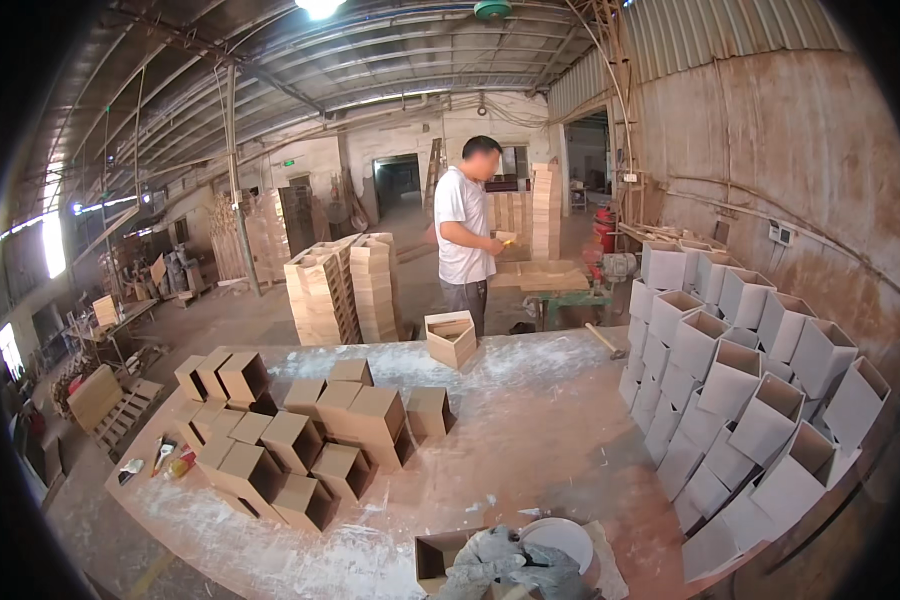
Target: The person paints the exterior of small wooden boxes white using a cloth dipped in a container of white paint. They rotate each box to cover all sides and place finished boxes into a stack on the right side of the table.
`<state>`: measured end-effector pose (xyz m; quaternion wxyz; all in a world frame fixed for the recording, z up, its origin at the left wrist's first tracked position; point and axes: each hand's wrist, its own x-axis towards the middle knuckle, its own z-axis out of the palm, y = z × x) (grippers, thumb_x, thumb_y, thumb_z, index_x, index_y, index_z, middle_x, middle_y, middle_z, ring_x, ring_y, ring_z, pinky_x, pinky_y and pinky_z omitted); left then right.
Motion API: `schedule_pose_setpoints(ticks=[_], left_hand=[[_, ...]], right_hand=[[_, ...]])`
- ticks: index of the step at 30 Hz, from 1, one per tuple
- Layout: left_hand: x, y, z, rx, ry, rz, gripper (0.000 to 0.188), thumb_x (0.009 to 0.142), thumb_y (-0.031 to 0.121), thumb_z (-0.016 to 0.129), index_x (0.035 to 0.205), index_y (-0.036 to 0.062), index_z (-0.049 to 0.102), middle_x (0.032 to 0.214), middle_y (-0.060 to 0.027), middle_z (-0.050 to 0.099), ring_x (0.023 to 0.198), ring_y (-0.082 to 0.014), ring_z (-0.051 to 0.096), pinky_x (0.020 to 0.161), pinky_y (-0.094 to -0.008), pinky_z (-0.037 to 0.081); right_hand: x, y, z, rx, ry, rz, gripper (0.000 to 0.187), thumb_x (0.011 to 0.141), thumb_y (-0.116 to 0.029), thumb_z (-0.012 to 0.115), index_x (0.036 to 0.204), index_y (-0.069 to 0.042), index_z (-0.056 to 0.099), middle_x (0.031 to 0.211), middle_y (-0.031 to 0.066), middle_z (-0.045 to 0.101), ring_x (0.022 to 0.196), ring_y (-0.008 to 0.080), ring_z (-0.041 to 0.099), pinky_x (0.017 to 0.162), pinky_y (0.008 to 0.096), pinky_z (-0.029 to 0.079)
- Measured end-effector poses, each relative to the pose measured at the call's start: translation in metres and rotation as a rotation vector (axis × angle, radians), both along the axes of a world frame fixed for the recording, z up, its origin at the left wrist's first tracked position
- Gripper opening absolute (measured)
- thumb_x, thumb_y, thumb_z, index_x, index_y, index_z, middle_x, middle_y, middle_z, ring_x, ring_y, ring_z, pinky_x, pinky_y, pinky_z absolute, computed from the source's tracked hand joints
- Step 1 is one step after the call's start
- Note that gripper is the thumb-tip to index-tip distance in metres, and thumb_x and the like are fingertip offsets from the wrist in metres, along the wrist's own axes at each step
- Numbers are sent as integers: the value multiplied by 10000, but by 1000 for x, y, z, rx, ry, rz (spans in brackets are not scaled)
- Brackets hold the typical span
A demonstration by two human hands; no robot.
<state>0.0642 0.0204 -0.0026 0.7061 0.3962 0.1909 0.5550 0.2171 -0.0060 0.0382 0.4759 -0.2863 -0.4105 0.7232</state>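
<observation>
Both my hands wear grey, whitish-smeared gloves and are close together at the near edge of the table. My left hand (483,560) overlaps the right side of an open brown cardboard box (432,565); its fingers look curled, and I cannot make out what they hold. Beside it, my right hand (552,572) is also closed, in front of a round white container (562,540). A small pale sliver shows low between the hands, too little to name. The lower parts of both hands are cut off by the picture's edge.
Several brown cardboard boxes (340,415) cluster on the table's left. White-coated boxes (760,430) are stacked high on the right. A hammer (605,342) and a pale hexagonal wooden box (451,340) rest along the far edge. Beyond stands a person (462,225) near stacked wood pieces.
</observation>
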Motion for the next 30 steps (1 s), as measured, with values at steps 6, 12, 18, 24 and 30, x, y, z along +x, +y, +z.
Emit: schedule_pose_setpoints(ticks=[6, 12, 18, 24, 30], left_hand=[[-7, -2, -10, 51, -4, 16, 505, 807, 7, 736, 1255, -41, 506, 1180, -123, 606, 1104, -213, 590, 959, -374, 490], [-31, 0, -4, -30, 127, -35, 627, 787, 64, 773, 1332, -15, 473, 1240, -142, 586, 1172, -236, 562, 991, -394, 467], [-40, 3, -4, -70, 209, 21, 623, 819, 107, 740, 1355, -14, 446, 1268, -144, 563, 1201, -237, 530, 1014, -389, 436], [-54, 4, -3, -93, 263, 70, 623, 850, 150, 707, 1378, -13, 419, 1295, -146, 539, 1230, -239, 498, 1037, -384, 404], [-64, 2, -8, -115, 280, 96, 626, 882, 193, 673, 1402, -12, 393, 1323, -149, 516, 1259, -240, 466, 1060, -379, 373]], right_hand=[[31, 37, -69, 471, -399, -223, 319, 873, -54, 570, 1189, -11, 577, 1060, 74, 644, 974, 189, 630, 819, 285, 517], [-1, 33, -18, 842, -1117, -422, 361, 926, -141, 514, 1270, -31, 528, 1160, 112, 619, 1067, 211, 605, 891, 318, 500], [-34, 56, -100, 1239, -1208, -464, 383, 946, -175, 443, 1303, -54, 510, 1242, 103, 568, 1122, 179, 547, 951, 328, 456], [-4, 64, -63, 1131, -1227, -322, 392, 935, -183, 465, 1305, -67, 518, 1249, 93, 573, 1123, 182, 552, 944, 336, 459], [3, 66, -61, 1091, -1256, -264, 401, 924, -191, 487, 1307, -79, 526, 1256, 83, 578, 1125, 185, 556, 936, 344, 462]])
